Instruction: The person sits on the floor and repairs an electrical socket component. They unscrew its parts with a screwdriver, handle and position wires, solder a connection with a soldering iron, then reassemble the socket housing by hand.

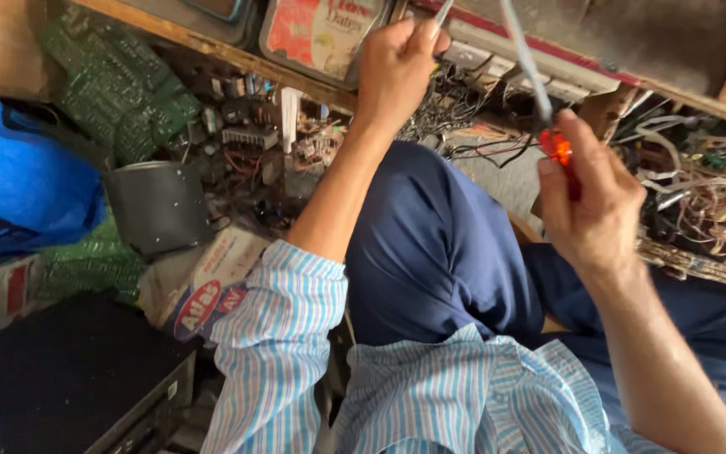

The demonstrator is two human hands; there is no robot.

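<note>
Left hand (397,67) grip clamped on a thin white cable (524,59), right hand (594,202) grip round a glossy orange-handled tool (558,150).

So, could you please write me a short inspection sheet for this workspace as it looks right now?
Surface: wooden shelf edge above the lap, crowded.
Job's things: grey cable and an orange-handled tool.
Clutter: green circuit boards, small electronic parts, grey metal can, printed carton, black case.
Hands: left hand shut on a thin pale piece near the shelf; right hand shut on the orange-handled tool.
Cables: tangled wires at right.
Surroundings: blue bag at left.
</note>
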